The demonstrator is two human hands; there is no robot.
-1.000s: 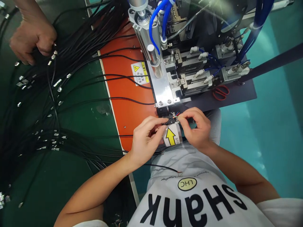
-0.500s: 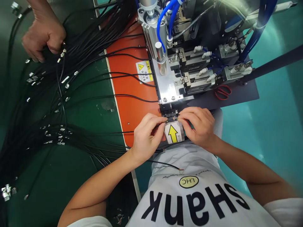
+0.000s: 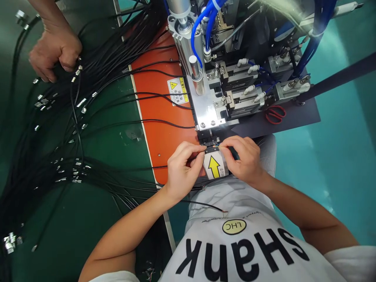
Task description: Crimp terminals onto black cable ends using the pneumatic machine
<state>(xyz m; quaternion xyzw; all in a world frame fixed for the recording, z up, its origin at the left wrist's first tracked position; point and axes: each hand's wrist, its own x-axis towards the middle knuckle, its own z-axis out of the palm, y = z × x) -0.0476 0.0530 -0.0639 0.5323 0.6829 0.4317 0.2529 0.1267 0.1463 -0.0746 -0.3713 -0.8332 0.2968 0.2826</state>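
Observation:
My left hand (image 3: pixel 185 166) pinches a black cable (image 3: pixel 160 167) close to its end, its fingertips over the machine's black fixture (image 3: pixel 212 150). Opposite it, my right hand (image 3: pixel 243 158) pinches the thin wires that come out of that cable's end. The short wire stretch between the two pinches shows only as a few small coloured strands. Just below the fingertips sits a white plate with a yellow arrow (image 3: pixel 214 167). Another black cable (image 3: pixel 205 204) with bare wire ends lies across the white shirt, under my left forearm.
The machine (image 3: pixel 202 105) with metal cylinders and blue air hoses stands ahead, several cables running into its side over an orange plate (image 3: pixel 164 145). Red-handled scissors (image 3: pixel 275 114) lie at right. Black cables with metal connectors (image 3: pixel 76 170) cover the green table; a co-worker's hand (image 3: pixel 55 53) is among them.
My right hand has moved slightly left and down, with its fingertips still at the wires. My left hand keeps its pinch. The whole view has shifted a little.

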